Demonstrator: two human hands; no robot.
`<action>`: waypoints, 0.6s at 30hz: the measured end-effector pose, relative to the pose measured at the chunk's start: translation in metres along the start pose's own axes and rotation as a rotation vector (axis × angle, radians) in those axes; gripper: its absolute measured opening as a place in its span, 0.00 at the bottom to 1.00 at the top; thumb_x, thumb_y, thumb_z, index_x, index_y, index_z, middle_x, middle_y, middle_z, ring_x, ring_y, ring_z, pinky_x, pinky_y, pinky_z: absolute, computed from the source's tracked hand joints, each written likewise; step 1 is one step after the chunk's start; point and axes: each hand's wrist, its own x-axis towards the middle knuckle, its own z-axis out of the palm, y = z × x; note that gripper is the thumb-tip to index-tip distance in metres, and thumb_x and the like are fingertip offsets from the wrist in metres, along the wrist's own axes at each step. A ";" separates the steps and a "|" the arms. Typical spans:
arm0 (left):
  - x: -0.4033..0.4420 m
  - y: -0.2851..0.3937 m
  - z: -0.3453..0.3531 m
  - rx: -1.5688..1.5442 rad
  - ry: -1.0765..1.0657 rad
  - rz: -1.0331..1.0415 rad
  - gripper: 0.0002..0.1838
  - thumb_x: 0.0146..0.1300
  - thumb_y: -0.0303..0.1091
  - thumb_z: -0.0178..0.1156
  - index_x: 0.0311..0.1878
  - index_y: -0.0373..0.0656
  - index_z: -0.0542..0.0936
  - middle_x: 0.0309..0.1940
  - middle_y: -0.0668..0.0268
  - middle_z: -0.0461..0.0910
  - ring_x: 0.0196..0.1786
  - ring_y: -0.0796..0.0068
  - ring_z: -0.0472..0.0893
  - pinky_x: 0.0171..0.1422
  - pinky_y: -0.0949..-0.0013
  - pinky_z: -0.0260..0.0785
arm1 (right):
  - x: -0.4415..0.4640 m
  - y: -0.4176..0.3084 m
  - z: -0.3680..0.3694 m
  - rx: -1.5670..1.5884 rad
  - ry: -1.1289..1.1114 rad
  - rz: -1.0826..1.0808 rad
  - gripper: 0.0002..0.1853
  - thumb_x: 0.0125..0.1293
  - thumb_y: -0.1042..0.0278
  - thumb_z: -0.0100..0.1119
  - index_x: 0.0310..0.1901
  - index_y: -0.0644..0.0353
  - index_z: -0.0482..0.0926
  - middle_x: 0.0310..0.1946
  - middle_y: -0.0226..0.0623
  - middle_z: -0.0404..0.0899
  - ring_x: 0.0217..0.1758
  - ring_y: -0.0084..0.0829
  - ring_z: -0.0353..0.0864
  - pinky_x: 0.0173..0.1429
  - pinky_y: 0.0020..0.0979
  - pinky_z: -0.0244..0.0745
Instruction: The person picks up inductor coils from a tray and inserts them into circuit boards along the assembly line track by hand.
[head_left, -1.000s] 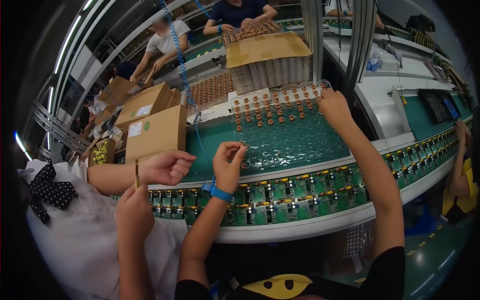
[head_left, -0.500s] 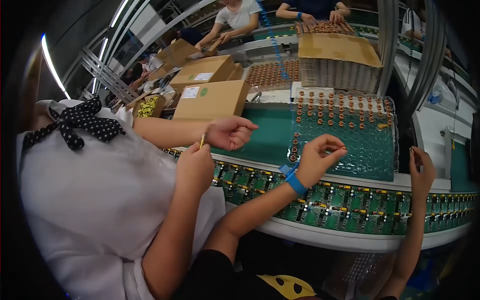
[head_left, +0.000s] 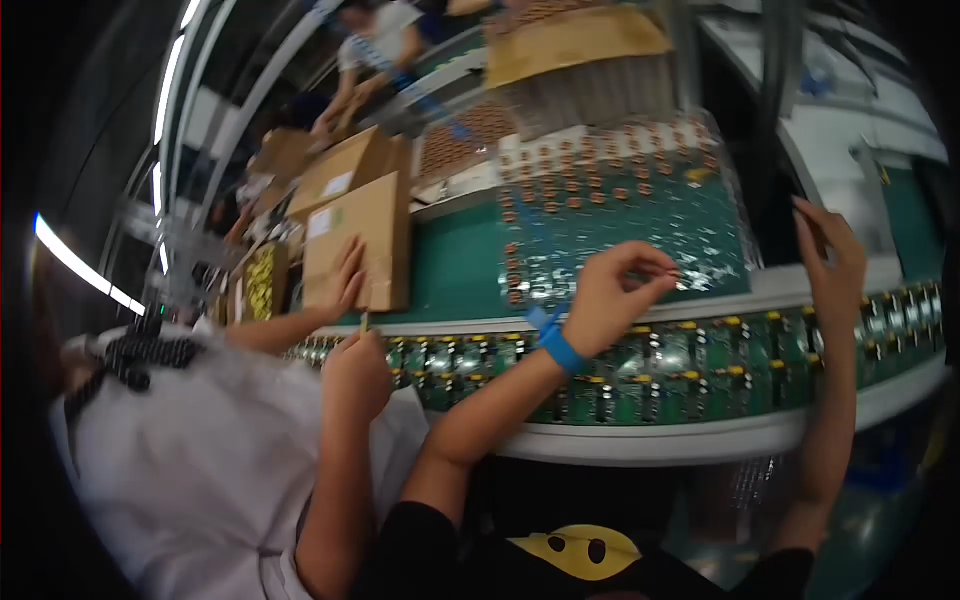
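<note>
My left hand (head_left: 612, 305), with a blue wristband (head_left: 562, 345), hovers at the near edge of a clear plastic tray (head_left: 640, 240). Its thumb and forefinger are pinched together; a tiny reddish speck shows at the tips, too small to name. Copper-coloured ring coils (head_left: 573, 185) fill the tray's far rows and a short column at its left. My right hand (head_left: 835, 265) is raised to the right of the tray, thumb and fingertips drawn close; whatever is between them cannot be made out. Below both hands runs a line of green circuit boards (head_left: 650, 375) with yellow parts.
On my left a co-worker in white (head_left: 200, 450) has one hand on a cardboard box (head_left: 355, 250) and holds a small yellow item in the other. Stacked trays under cardboard (head_left: 580, 50) stand behind my tray. A metal post (head_left: 770, 60) rises at right.
The view has swung right and blurred, so things sit further left. The co-worker's far hand has gone from a loose fist to resting on the box. My hands keep much the same pose.
</note>
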 end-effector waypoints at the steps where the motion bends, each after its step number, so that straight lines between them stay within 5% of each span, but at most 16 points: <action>1: 0.004 0.008 0.003 0.089 -0.055 -0.036 0.09 0.62 0.26 0.68 0.45 0.39 0.83 0.40 0.66 0.85 0.45 0.78 0.84 0.47 0.75 0.77 | -0.001 -0.006 0.000 0.037 0.013 0.020 0.11 0.67 0.76 0.62 0.49 0.60 0.84 0.31 0.33 0.77 0.29 0.22 0.73 0.34 0.24 0.69; 10: 0.028 0.015 0.062 0.371 -0.187 0.052 0.07 0.60 0.28 0.69 0.41 0.40 0.86 0.33 0.65 0.87 0.36 0.79 0.86 0.38 0.75 0.74 | 0.001 0.004 0.000 -0.093 0.074 -0.184 0.10 0.62 0.78 0.63 0.46 0.61 0.83 0.32 0.36 0.81 0.32 0.31 0.80 0.36 0.28 0.75; 16: 0.034 0.018 0.090 0.415 -0.194 0.065 0.07 0.58 0.29 0.70 0.39 0.43 0.87 0.33 0.65 0.87 0.36 0.73 0.84 0.39 0.70 0.74 | 0.002 0.005 0.002 -0.157 0.147 -0.209 0.05 0.61 0.71 0.62 0.38 0.57 0.82 0.30 0.33 0.78 0.37 0.37 0.80 0.38 0.37 0.76; 18: 0.031 0.018 0.092 0.687 -0.189 0.356 0.06 0.55 0.30 0.71 0.37 0.44 0.88 0.33 0.66 0.86 0.38 0.66 0.79 0.44 0.66 0.71 | 0.000 0.006 0.005 -0.182 0.139 -0.242 0.05 0.60 0.71 0.62 0.38 0.57 0.82 0.30 0.32 0.78 0.38 0.36 0.80 0.39 0.35 0.77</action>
